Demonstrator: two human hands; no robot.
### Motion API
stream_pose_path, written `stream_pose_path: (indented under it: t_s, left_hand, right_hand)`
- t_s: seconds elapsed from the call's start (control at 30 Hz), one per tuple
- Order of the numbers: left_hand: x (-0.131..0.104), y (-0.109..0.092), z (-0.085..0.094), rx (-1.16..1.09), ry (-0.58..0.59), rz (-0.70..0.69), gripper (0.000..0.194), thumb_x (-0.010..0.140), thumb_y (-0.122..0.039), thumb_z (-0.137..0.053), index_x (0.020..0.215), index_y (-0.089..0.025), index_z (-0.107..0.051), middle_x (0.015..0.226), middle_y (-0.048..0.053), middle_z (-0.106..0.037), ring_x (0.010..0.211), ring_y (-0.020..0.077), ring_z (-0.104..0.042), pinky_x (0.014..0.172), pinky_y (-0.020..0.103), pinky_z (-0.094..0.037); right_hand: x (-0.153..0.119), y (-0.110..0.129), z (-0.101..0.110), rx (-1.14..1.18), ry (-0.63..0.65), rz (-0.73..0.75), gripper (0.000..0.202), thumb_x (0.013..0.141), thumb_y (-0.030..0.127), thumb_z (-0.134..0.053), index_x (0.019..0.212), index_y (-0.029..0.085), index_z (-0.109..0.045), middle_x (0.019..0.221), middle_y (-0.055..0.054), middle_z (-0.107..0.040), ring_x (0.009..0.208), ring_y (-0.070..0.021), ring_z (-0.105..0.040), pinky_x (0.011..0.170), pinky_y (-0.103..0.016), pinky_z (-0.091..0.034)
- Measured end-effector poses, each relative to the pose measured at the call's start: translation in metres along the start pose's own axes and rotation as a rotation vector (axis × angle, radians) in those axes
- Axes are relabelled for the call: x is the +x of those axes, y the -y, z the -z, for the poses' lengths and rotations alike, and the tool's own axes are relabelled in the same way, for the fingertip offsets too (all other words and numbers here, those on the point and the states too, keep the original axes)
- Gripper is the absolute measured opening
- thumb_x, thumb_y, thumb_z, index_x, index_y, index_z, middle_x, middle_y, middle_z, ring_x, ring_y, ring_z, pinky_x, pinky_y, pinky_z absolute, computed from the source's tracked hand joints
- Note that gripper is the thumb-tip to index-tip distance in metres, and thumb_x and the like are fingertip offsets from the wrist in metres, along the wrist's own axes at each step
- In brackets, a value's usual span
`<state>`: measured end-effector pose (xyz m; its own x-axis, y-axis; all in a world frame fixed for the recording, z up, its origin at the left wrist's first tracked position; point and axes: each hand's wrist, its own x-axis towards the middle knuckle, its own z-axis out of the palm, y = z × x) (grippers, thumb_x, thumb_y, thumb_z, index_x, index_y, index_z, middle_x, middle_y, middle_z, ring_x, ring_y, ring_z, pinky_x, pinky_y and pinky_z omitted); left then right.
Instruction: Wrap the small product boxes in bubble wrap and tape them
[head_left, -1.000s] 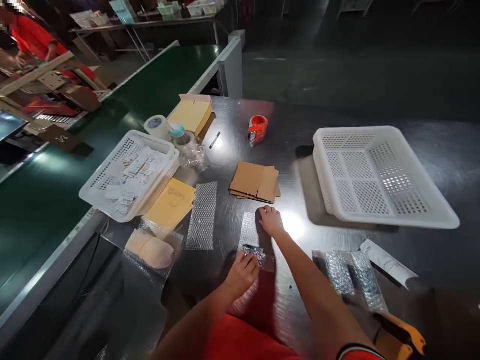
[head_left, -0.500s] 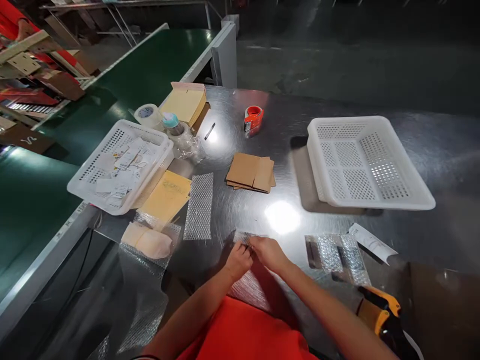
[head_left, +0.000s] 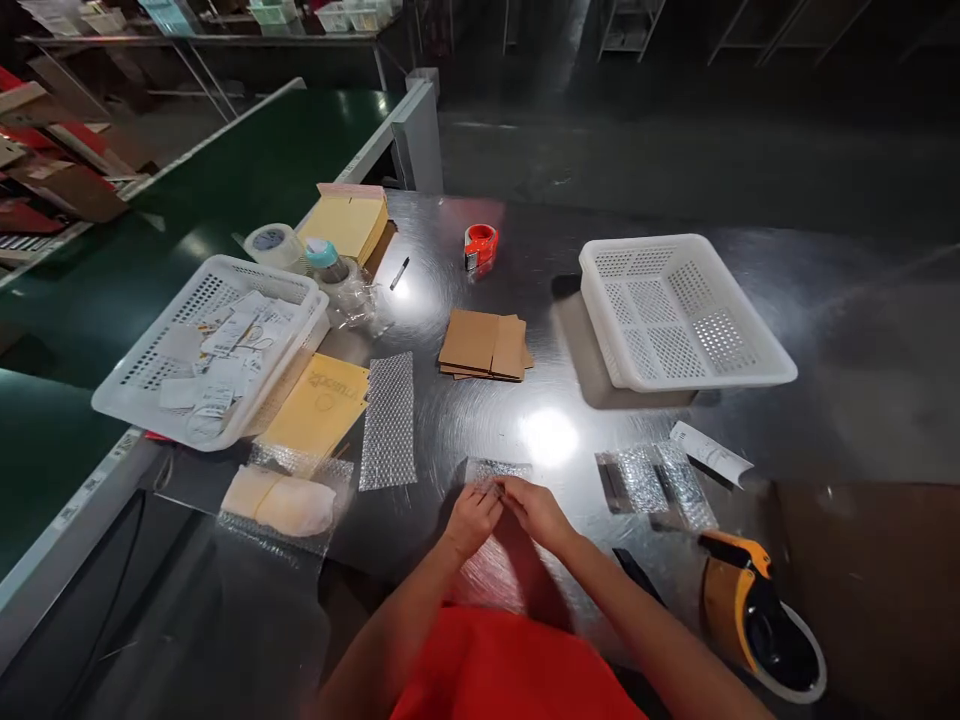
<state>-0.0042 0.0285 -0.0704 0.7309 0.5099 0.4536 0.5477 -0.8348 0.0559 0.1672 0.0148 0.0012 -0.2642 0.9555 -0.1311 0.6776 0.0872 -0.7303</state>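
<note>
My left hand (head_left: 475, 516) and my right hand (head_left: 537, 508) meet near the front edge of the metal table, fingers closed at the near edge of a small piece of bubble wrap (head_left: 501, 468). Whatever is pinched between the fingertips is too small to make out. Beyond them lies a stack of folded brown cardboard (head_left: 472, 342). A flat strip of bubble wrap (head_left: 388, 422) is to the left, and wrapped clear packets (head_left: 652, 482) lie to the right beside a curled white paper (head_left: 711, 452).
A white basket of labels (head_left: 217, 360), yellow envelopes (head_left: 319, 405) and a wrapped roll (head_left: 279, 500) are at left. An empty white basket (head_left: 675, 375) stands at right, with a tape dispenser (head_left: 750, 610) nearer. A red tape holder (head_left: 481, 248) and pen (head_left: 400, 273) lie farther back.
The view has shifted, showing more of the tape dispenser and the background shelves. My hands remain together at the small bubble wrap, with their fingers slightly moved.
</note>
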Motion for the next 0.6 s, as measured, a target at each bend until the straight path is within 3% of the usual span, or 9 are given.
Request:
stream_pose_path:
  t_s: [0.1,0.27,0.37,0.47,0.6]
  left_hand:
    - [-0.004,0.002,-0.003,0.021,-0.070,0.011,0.024,0.092,-0.012,-0.044,0.094,-0.020,-0.067,0.105,0.008,-0.073,0.098,0.0189,-0.067,0.089,0.039,-0.054]
    - [-0.011,-0.011,-0.007,0.065,-0.288,0.163,0.021,0.088,-0.009,-0.051,0.085,-0.024,-0.064,0.091,0.004,-0.072,0.092,0.0169,-0.066,0.092,0.039,-0.050]
    - [-0.009,-0.016,-0.002,0.123,-0.347,0.287,0.024,0.087,-0.009,-0.056,0.096,-0.029,-0.066,0.092,0.003,-0.072,0.099,0.0182,-0.065,0.099,0.043,-0.043]
    - [-0.006,-0.011,0.005,0.113,-0.251,0.261,0.028,0.090,-0.011,-0.054,0.110,-0.028,-0.064,0.105,0.004,-0.073,0.111,0.0201,-0.063,0.107,0.048,-0.034]
    - [-0.005,0.001,0.009,-0.020,-0.101,0.163,0.023,0.094,-0.011,-0.048,0.108,-0.020,-0.064,0.106,0.005,-0.074,0.113,0.0190,-0.064,0.110,0.048,-0.035]
  right_hand:
    - [-0.006,-0.002,-0.005,0.035,-0.030,0.011,0.029,0.092,0.015,-0.041,0.105,0.021,-0.066,0.132,-0.011,-0.062,0.119,-0.0221,-0.061,0.092,-0.036,-0.054]
    - [-0.013,-0.007,-0.010,-0.089,0.049,-0.046,0.049,0.084,0.003,-0.043,0.128,0.019,-0.058,0.137,-0.012,-0.058,0.120,-0.0230,-0.060,0.099,-0.036,-0.052]
    - [-0.012,-0.008,-0.010,-0.154,0.080,-0.031,0.052,0.085,0.003,-0.043,0.133,0.020,-0.055,0.139,-0.010,-0.057,0.125,-0.0238,-0.056,0.104,-0.040,-0.049]
    - [-0.009,-0.006,-0.013,-0.244,0.093,0.040,0.048,0.087,0.004,-0.043,0.129,0.020,-0.058,0.139,-0.009,-0.057,0.128,-0.0235,-0.053,0.107,-0.042,-0.047]
    - [-0.009,-0.006,-0.023,-0.284,0.062,0.072,0.039,0.089,0.005,-0.041,0.115,0.019,-0.066,0.141,-0.010,-0.055,0.129,-0.0238,-0.052,0.109,-0.044,-0.045]
